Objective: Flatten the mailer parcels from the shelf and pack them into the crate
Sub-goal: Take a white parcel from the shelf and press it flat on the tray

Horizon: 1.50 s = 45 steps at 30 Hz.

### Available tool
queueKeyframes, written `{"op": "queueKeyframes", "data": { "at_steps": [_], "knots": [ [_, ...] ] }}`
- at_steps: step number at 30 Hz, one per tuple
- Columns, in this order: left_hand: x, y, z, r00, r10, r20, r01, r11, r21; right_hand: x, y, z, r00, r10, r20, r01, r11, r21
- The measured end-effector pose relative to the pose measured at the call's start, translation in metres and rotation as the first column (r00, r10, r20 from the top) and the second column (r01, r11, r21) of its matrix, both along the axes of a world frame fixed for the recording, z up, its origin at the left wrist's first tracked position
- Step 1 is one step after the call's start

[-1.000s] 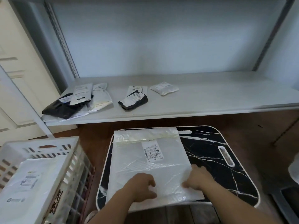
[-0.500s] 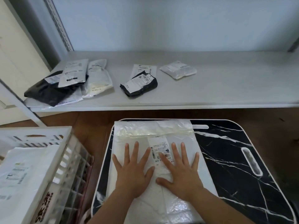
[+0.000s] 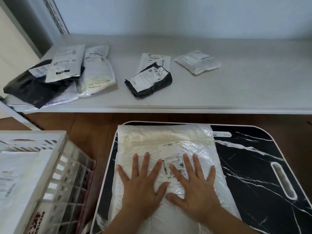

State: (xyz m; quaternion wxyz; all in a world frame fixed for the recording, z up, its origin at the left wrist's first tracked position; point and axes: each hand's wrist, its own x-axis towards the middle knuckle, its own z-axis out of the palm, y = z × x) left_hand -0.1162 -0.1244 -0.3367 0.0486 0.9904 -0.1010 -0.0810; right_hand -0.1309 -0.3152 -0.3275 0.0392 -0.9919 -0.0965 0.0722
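At the far left a white slatted crate (image 3: 55, 168) stands on the wooden floor, with a flat white mailer (image 3: 18, 179) lying inside it. Above it, on the left end of the grey shelf (image 3: 244, 88), a heap of parcels sits: a black bag (image 3: 28, 86) under a silver-grey mailer (image 3: 65, 65), with a white pouch (image 3: 98, 70) just beside them. Further right on the shelf a small black parcel (image 3: 150, 81) lies on a flat white envelope (image 3: 155, 59), and a small clear-wrapped packet (image 3: 197, 62) sits apart from them.

Below, a large white mailer (image 3: 168, 141) lies flat on a black marble-patterned tray table (image 3: 253, 166). The left hand (image 3: 141, 186) presses palm-down on it, fingers spread wide, grasping nothing. The right hand (image 3: 195, 188) lies just beside it, likewise flat and splayed, its fingers covering part of the shipping label (image 3: 172, 157).
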Motion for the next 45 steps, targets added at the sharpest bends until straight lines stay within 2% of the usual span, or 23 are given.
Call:
{"op": "queueKeyframes", "data": {
  "at_steps": [5,7,10,14,19,22,26,30,34,37,39,41,44,45],
  "knots": [
    [0.0,-0.001,0.004,0.999,0.005,-0.039,-0.005,1.0,0.0,0.001,0.0,0.0,0.999,-0.004,-0.053,0.002,1.0,-0.031],
    [0.001,0.001,0.006,0.998,0.012,-0.055,-0.012,1.0,-0.012,0.005,0.0,0.003,0.999,-0.036,-0.033,0.036,0.999,0.012],
    [0.008,0.006,0.01,1.0,-0.011,-0.017,0.01,0.999,-0.042,0.022,0.001,0.011,0.997,-0.042,0.063,0.034,0.992,0.124],
    [0.04,0.007,0.016,0.996,-0.033,0.082,0.037,0.998,-0.057,0.061,0.01,0.015,0.993,-0.032,0.114,0.027,0.999,0.044],
    [0.085,0.002,0.012,0.996,-0.028,0.087,0.026,1.0,0.017,0.1,0.012,0.0,0.999,0.004,0.034,-0.003,0.999,-0.033],
    [0.096,0.002,0.005,1.0,-0.003,0.022,0.002,1.0,0.025,0.108,0.012,-0.007,1.0,0.027,-0.011,-0.027,0.998,-0.048],
    [0.098,-0.001,0.003,0.999,0.011,-0.045,-0.009,0.999,0.046,0.108,0.012,0.002,0.985,0.036,-0.167,-0.045,0.998,-0.048],
    [0.104,-0.002,0.006,0.998,0.006,-0.069,-0.002,0.999,0.053,0.115,0.012,0.008,0.976,0.039,-0.215,-0.054,0.996,-0.065],
    [0.106,-0.003,0.005,0.999,0.0,-0.049,0.002,0.999,0.05,0.117,0.01,0.003,0.977,0.032,-0.211,-0.046,0.997,-0.061],
    [0.1,-0.002,-0.001,1.0,0.013,0.002,-0.013,0.999,0.038,0.112,0.011,-0.001,0.997,0.021,-0.08,-0.025,0.999,-0.042],
    [0.099,0.0,-0.003,0.999,0.019,-0.038,-0.018,0.999,0.029,0.11,0.01,-0.002,0.991,0.031,-0.127,-0.036,0.998,-0.043],
    [0.099,0.0,-0.004,1.0,0.008,-0.021,-0.007,0.999,0.033,0.111,0.005,-0.002,0.984,-0.061,-0.168,0.054,0.998,-0.043],
    [0.097,0.001,-0.007,0.999,0.017,0.049,-0.017,1.0,0.01,0.113,-0.01,-0.002,0.905,-0.382,-0.185,0.383,0.923,-0.033],
    [0.098,0.001,-0.007,0.998,0.029,0.049,-0.029,1.0,0.006,0.112,-0.015,-0.002,0.882,-0.43,-0.193,0.432,0.901,-0.036]
  ]
}}
